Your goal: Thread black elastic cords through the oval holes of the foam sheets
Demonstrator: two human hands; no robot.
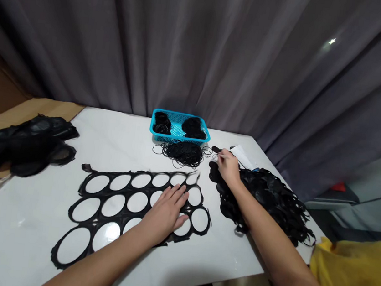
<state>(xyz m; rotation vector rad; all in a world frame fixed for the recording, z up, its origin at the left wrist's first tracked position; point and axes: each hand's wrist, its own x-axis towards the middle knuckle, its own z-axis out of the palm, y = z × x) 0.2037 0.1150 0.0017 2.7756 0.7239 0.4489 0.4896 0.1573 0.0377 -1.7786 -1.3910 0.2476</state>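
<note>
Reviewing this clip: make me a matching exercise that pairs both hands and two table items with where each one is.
Things:
A. Left hand
B. Right hand
C. Tangled thin black loops
D. Turquoise plastic mesh basket

Places:
1. At the white table's far edge, by the grey curtain
2. On the table, just in front of the basket
3. Flat on the black sheet with round holes
4. At the far end of the heap of black cut pieces

Pairs: A3, B4, C2, D1
</note>
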